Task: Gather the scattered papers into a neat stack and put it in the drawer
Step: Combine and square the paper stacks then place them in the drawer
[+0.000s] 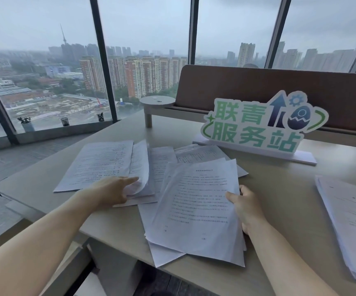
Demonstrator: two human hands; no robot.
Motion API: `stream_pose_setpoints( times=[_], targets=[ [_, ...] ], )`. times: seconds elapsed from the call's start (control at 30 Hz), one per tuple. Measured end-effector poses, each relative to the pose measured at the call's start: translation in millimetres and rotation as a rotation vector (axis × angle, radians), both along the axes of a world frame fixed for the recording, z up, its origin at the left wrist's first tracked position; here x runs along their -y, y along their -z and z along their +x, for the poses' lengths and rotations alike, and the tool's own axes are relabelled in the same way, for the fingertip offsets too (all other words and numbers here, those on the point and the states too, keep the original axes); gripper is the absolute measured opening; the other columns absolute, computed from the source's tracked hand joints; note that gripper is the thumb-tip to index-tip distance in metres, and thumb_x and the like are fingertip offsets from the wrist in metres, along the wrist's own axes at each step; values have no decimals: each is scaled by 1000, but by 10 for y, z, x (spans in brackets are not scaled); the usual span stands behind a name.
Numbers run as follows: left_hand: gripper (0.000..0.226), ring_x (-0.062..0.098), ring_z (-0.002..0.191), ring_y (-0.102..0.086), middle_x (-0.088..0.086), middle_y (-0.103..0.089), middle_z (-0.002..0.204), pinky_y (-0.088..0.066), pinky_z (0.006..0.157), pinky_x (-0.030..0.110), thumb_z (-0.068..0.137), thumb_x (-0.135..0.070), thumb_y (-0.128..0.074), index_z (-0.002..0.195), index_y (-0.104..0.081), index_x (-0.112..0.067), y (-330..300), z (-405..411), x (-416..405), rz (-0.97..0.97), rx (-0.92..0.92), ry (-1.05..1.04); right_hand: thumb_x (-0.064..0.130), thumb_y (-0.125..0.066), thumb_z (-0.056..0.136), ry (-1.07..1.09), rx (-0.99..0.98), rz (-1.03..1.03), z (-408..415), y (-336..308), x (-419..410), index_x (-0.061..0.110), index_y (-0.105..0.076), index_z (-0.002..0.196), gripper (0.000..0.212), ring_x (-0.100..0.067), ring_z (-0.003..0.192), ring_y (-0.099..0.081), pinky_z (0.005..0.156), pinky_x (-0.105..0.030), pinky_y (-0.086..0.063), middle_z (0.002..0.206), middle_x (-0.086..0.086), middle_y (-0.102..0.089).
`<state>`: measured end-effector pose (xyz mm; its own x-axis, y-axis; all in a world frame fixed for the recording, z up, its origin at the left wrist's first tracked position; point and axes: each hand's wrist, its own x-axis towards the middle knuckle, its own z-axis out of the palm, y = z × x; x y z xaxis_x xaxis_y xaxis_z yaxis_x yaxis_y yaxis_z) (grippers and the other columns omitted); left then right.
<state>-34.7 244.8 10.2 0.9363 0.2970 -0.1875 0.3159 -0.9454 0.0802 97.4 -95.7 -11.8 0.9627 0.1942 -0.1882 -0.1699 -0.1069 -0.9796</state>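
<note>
White printed papers lie scattered over the middle of a beige desk (279,199). My right hand (245,208) grips the right edge of a loose bundle of sheets (198,210), thumb on top; the bundle overhangs the desk's near edge. My left hand (113,189) reaches across to a curled sheet (139,165) whose corner is lifted and bent over my fingertips. A flat sheet (96,165) lies to the left of it. More sheets (202,152) sit behind, partly covered. No drawer is clearly in view.
A green and white cut-out sign (256,124) on a white base stands behind the papers. A separate stack of paper (348,223) lies at the right edge. A brown divider panel (279,88) and a round-topped stand (157,103) are at the back. Windows surround the desk.
</note>
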Motion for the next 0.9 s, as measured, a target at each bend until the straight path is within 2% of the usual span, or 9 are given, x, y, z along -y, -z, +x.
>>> stream_pose_setpoints(
  times=[0.07, 0.13, 0.2, 0.27, 0.3, 0.53, 0.7, 0.8, 0.9],
  targets=[
    [74, 25, 126, -50, 0, -48, 145, -43, 99, 36, 83, -18, -51, 148, -24, -41, 7, 28, -13, 51, 37, -15, 6, -60, 91, 6, -1, 0, -7, 0, 7, 6, -62, 100, 9, -34, 87, -72, 83, -55, -58, 97, -13, -73],
    [63, 30, 121, -53, 9, -56, 135, -44, 93, 36, 87, -14, -48, 145, -35, -33, 31, 44, -30, 85, 119, -69, 6, -60, 91, 8, 2, -1, -14, 0, 18, 7, -63, 99, 8, -33, 87, -72, 83, -53, -59, 97, -13, -74],
    [43, 32, 109, -59, 13, -65, 119, -46, 83, 35, 86, -12, -46, 124, -58, -27, 69, 44, -67, 76, 209, -91, 6, -60, 91, 6, -1, -3, -13, -2, 27, 7, -63, 99, 8, -32, 87, -72, 83, -53, -58, 97, -12, -74],
    [29, 32, 95, -63, 12, -68, 99, -48, 73, 33, 82, -8, -44, 97, -64, -21, 82, 41, -101, 47, 260, -85, 6, -60, 92, 0, -7, -2, -17, -9, 32, 8, -63, 99, 8, -32, 87, -72, 83, -52, -59, 98, -11, -74],
    [28, 32, 92, -63, 11, -68, 95, -49, 71, 33, 80, -4, -44, 93, -64, -19, 81, 43, -113, 38, 283, -90, 6, -60, 92, -2, -8, 0, -17, -13, 33, 8, -63, 99, 8, -31, 87, -72, 82, -51, -59, 98, -11, -74],
    [44, 32, 90, -64, 10, -72, 95, -43, 68, 29, 81, 7, -44, 106, -70, -19, -59, 115, 103, -37, 573, -106, 8, -60, 93, -15, -21, 12, -27, -39, 61, 9, -64, 100, 9, -31, 87, -73, 80, -50, -60, 97, -10, -75],
    [43, 34, 90, -65, 10, -74, 99, -42, 68, 27, 87, 3, -47, 115, -68, -22, -233, 282, 697, -92, 750, -3, 5, -56, 92, -23, -16, 19, -50, -58, 51, 8, -67, 100, 14, -30, 85, -74, 79, -49, -61, 95, -11, -76],
    [41, 32, 87, -67, 7, -75, 95, -47, 67, 28, 86, 0, -49, 113, -69, -22, -241, 356, 1075, -155, 773, 116, 4, -53, 94, -15, -37, 3, -12, -65, 58, 2, -66, 101, 15, -32, 83, -72, 79, -48, -59, 96, -16, -75],
    [41, 28, 84, -68, 4, -75, 93, -53, 67, 33, 83, -3, -45, 111, -69, -21, -178, 389, 1400, -213, 729, 234, 17, -50, 100, 3, -59, 3, -4, -127, 97, 2, -67, 100, 22, -26, 76, -68, 68, -35, -53, 97, -15, -73]
  ],
)
